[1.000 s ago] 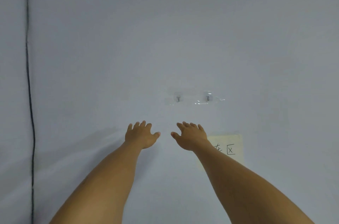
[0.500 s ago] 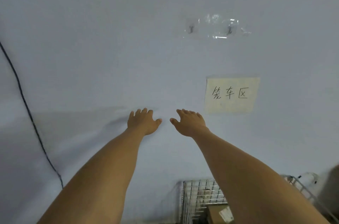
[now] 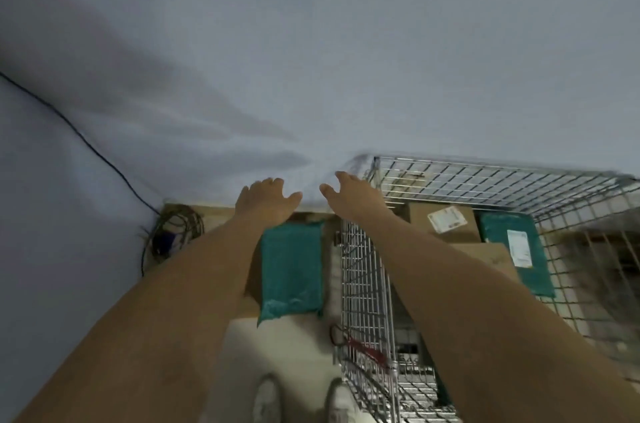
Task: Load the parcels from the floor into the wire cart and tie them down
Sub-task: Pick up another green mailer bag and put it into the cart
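Left hand [image 3: 266,202] and right hand [image 3: 353,195], both outstretched, fingers spread, empty; teal parcel [image 3: 291,270] on floor below left hand; wire cart [image 3: 485,180], part-loaded, beside right hand.

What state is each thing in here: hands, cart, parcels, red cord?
left hand: open, empty.
right hand: open, empty.
wire cart: partly loaded.
floor parcel: lying flat beside the cart, not loaded.
cardboard box: inside the cart.
teal parcel in cart: inside, label up.
red cord: at the cart's side, tying nothing.

Dim pale-grey wall [image 3: 311,41], thin dark cable [image 3: 86,142] down to a coil [image 3: 173,232], light floor [image 3: 294,346].
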